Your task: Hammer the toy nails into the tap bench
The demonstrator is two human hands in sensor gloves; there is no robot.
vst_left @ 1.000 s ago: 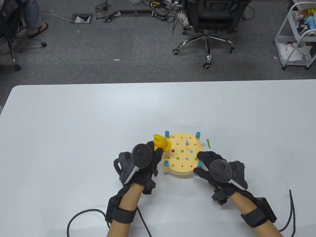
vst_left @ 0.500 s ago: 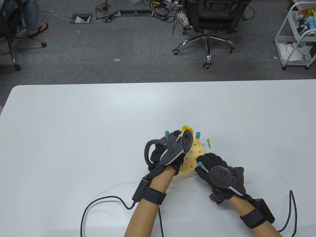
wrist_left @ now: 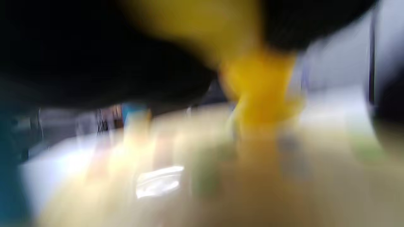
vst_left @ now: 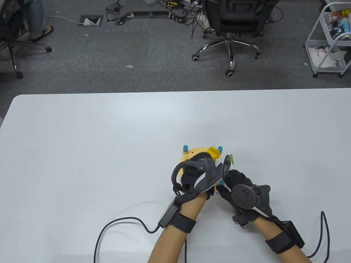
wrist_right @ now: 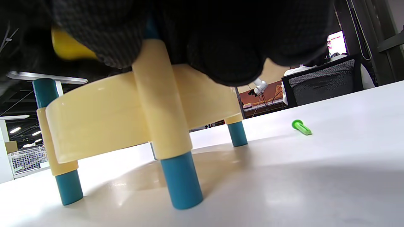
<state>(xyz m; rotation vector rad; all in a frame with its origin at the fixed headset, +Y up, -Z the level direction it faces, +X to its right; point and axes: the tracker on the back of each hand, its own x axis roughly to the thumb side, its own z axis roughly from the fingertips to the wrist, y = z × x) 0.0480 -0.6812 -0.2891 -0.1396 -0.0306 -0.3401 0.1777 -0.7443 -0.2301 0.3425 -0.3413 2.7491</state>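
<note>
Yellow hammer (vst_left: 213, 152) prob. in L hand (vst_left: 198, 175).

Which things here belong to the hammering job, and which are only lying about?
For the job:
- tap bench
- yellow hammer, held by left hand
- right hand, steadying the bench
- loose green nail on the table

Lying about:
- office chair
- white cart

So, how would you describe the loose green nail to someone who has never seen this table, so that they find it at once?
Start from the round cream tap bench on teal legs, near the front of the white table. On the bench's right side, just beyond the right hand, the green nail lies flat on the tabletop. It alone lies off the bench.
</note>
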